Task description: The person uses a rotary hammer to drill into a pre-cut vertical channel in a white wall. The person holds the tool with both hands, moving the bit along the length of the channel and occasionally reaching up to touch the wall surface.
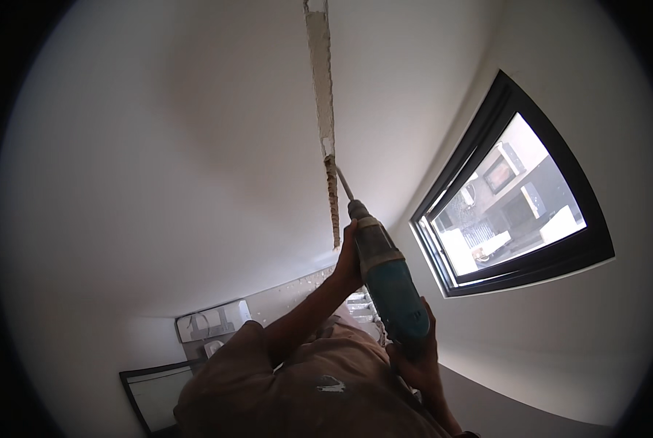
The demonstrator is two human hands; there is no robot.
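Observation:
A teal and grey power drill [394, 296], likely a hammer type, is angled up toward a pale wall. Its long bit [344, 182] reaches a narrow vertical groove [333, 204] with rough, crumbly brown edges. Above, the channel continues as a grey-beige strip [319, 80]. My left hand [347, 259] is closed round the front of the drill, just below the dark chuck. My right hand [416, 361] grips the rear end, partly hidden behind the tool.
At right, a black-framed window [598, 248] is set in a white wall [545, 336]. Below, my brown paint-marked shirt fills the centre. Behind it lie a speckled pale surface [275, 285] and, lower left, a dark-framed panel [151, 398].

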